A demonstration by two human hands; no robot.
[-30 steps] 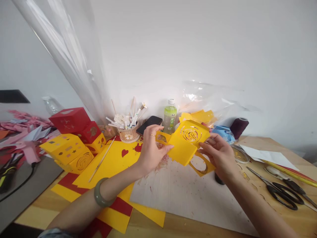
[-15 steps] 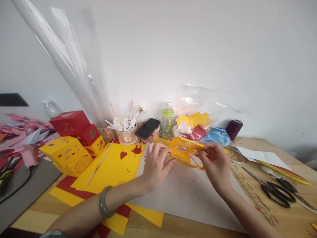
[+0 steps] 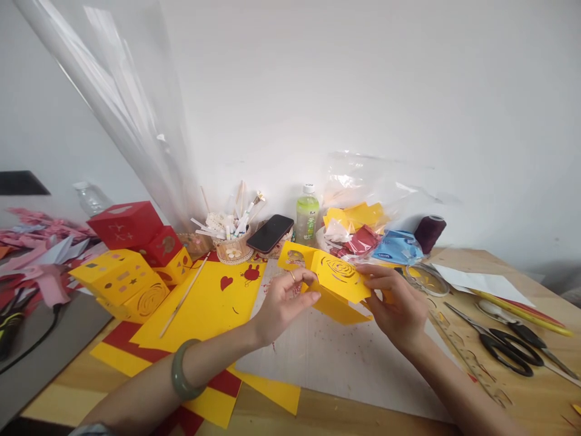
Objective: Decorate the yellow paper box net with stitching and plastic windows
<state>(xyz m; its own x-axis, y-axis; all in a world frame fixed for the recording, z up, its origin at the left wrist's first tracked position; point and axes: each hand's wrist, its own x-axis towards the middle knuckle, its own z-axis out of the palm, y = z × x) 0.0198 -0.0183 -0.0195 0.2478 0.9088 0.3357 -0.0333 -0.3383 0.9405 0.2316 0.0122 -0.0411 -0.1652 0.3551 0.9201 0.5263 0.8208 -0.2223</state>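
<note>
A folded yellow paper cutout (image 3: 341,270), part of its panels bent into a box shape, is held up above the white work board (image 3: 327,357). Swirling lines are cut through its top panel, and another cut pattern shows on the flap at its left. My left hand (image 3: 284,303), with a ring and a green bangle on the wrist, pinches the left side between thumb and fingers. On the right edge, my right hand (image 3: 397,303) grips with its fingers over the panel and thumb below. Parts of the paper's right end are hidden behind that hand.
Yellow boxes (image 3: 113,278) and red boxes (image 3: 124,224) stack at the left, beside yellow sheets (image 3: 195,309) with a thin stick. Behind are a pen basket (image 3: 231,248), phone (image 3: 271,234) and green drink bottle (image 3: 307,218). Scissors (image 3: 503,348) and a clear ruler (image 3: 469,357) lie right.
The yellow paper has been turned and opened out, so its swirl-cut panel now faces me and a folded side shows below. Both hands keep hold, with the right hand slightly lower.
</note>
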